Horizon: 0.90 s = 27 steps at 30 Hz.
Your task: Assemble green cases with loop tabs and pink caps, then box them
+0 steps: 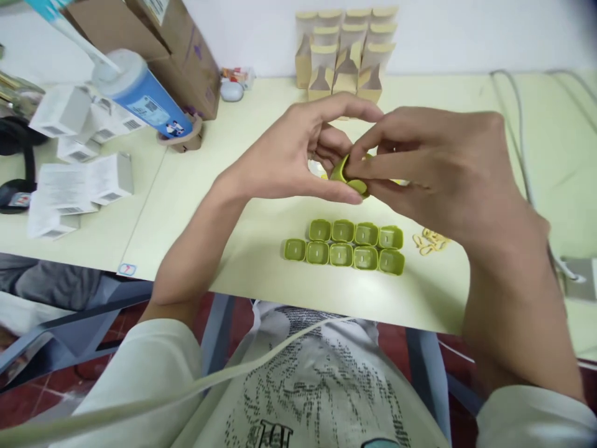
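Note:
Above the table, my left hand [298, 152] curls its thumb and fingers around a small green plastic cup [342, 169]. My right hand [429, 162] has its fingertips pinched at the cup's opening and side. Whether the right fingers hold a further small piece inside it is hidden. Below the hands, several matching green cups [341, 255] stand in two rows, openings up. To their right lies a small heap of yellow loop-shaped pieces [430, 241]. Something white and yellow behind the hands is mostly covered.
Several open yellow cardboard boxes [347, 56] stand by the wall. At left are a blue cylindrical container [153, 102], a brown carton [186, 56], white boxes [77, 180] and black headphones [18, 162]. A grey cable [520, 130] runs along the right. A pale cord [261, 361] crosses my lap.

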### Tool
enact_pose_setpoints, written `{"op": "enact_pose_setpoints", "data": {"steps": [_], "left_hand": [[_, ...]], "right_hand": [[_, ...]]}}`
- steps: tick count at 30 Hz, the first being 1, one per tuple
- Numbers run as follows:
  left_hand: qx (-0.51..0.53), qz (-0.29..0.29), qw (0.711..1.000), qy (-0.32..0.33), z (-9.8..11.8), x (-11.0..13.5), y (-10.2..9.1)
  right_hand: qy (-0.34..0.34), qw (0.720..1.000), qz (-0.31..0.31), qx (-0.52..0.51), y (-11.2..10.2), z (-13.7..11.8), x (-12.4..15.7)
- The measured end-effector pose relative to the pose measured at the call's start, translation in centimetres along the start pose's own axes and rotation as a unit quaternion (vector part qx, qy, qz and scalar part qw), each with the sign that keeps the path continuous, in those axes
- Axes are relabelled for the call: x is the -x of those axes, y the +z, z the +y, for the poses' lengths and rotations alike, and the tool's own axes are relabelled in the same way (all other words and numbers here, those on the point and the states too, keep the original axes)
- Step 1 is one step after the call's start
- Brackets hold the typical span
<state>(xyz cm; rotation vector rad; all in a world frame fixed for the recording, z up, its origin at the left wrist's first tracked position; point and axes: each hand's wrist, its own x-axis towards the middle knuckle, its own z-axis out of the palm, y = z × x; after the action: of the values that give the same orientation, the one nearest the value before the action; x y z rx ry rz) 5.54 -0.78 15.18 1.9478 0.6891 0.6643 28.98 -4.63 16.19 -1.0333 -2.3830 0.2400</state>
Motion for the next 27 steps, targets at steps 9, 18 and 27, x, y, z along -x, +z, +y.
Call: {"op": "enact_pose_setpoints", "data": {"steps": [9,18,27], "left_hand": [[0.016,0.035,0.999,0.019,-0.2,0.1,-0.1],[-0.017,0.055,0.998,0.034,0.0,0.3,0.0],[-0.011,0.104,0.993,0.055,0.3,0.6,0.4]], "right_hand": [[-0.07,0.996,0.006,0.047,-0.3,0.3,0.0],[-0.091,0.988,-0.016,0.121,-1.3,-0.4,1.0],[-0.004,0.999,-0.011,0.045,-1.6,-1.9,-0.2]]}}
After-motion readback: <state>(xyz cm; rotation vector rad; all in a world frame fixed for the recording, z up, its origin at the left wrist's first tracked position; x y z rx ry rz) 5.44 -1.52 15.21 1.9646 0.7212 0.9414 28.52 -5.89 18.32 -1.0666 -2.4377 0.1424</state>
